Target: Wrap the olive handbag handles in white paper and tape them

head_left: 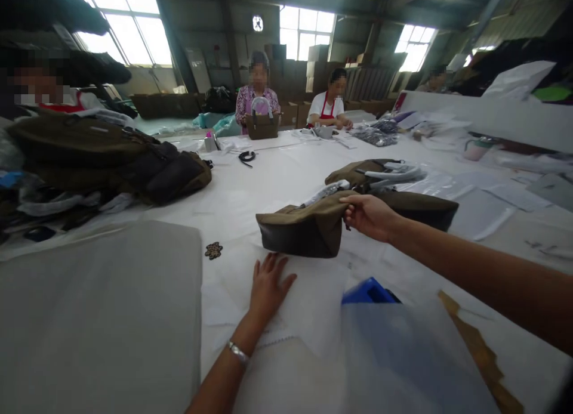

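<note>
My right hand (367, 216) pinches the edge of an olive handbag (304, 223) with a dark base, which lies tilted on its side at the middle of the table. Other olive bags (421, 204) lie just behind it, their handles wrapped in pale covering. My left hand (269, 286) rests with fingers spread on white paper (313, 289), close below the handbag's dark base and holding nothing. Left of that hand sits a small leopard-print flower-shaped piece (213, 250).
A pile of olive bags (107, 157) covers the left side. A grey sheet (102, 306) lies near left, a blue object (369, 292) partly under a translucent sheet near right. Across the table, one person (258, 104) handles a bag (263, 127); another (329, 107) works beside them.
</note>
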Tool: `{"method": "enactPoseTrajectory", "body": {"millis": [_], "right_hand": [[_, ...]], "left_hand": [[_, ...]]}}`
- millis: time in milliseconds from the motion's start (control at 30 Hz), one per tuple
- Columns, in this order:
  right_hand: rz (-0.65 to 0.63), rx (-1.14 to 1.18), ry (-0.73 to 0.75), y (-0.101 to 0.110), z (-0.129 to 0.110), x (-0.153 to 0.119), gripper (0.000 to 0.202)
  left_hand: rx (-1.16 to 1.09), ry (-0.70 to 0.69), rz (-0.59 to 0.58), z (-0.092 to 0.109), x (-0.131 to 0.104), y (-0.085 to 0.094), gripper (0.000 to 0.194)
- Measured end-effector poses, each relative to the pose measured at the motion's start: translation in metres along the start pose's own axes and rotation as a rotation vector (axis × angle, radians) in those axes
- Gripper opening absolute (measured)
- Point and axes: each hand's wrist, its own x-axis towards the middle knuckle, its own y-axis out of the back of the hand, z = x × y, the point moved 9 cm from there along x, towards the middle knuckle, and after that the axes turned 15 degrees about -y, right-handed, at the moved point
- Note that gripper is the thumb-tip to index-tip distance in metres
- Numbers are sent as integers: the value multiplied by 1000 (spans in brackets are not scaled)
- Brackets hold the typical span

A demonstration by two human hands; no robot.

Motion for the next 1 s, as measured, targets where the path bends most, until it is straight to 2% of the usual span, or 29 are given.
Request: {"method": "enactPoseTrajectory", "body": {"millis": [67, 100, 133, 200, 267, 333, 367, 400, 467, 500, 567, 667, 767, 867, 1000], "right_hand": [[-21, 63, 2, -12, -9, -29, 28], [-37, 95, 25, -18, -15, -45, 29], [-67, 130, 61, -24, -22, -63, 29], [-167, 186, 155, -37, -34, -106, 28], [-270, 194, 248, -48, -43, -154, 26], [-354, 159, 334, -56, -47, -203, 24], [-392, 139, 373, -60, -47, -226, 22], [-424, 121, 406, -64, -47, -248, 20], [-475, 97, 441, -68, -44, -284, 19], [-497, 91, 440, -69, -41, -298, 19], [-544, 83, 419, -69, -31, -322, 18], [-609, 71, 390, -64, -10, -348, 13], [-649, 72, 373, -52, 12, -363, 10], [-683, 55, 369, -44, 29, -373, 14], [-729, 37, 436, -48, 42, -383, 25]], "left_hand": [[-18, 20, 59, 13, -9, 20, 31], [-19, 19, 82, 27, -16, 31, 31], [-23, 6, 102, 47, -25, 41, 31], [-78, -75, 106, 105, -50, 50, 30], [-183, -225, 8, 177, -81, 35, 30], [-239, -386, -211, 241, -115, -4, 37], [-191, -453, -314, 262, -130, -26, 44], [-125, -457, -378, 269, -142, -46, 51], [-51, -356, -411, 257, -151, -71, 57], [-30, -315, -397, 247, -151, -76, 63], [-12, -236, -340, 224, -148, -74, 72], [-44, -160, -236, 209, -143, -51, 60], [-132, -100, -107, 215, -154, -20, 44], [-244, -12, -3, 221, -189, 8, 36], [-367, 140, 141, 218, -259, 46, 35]]}}
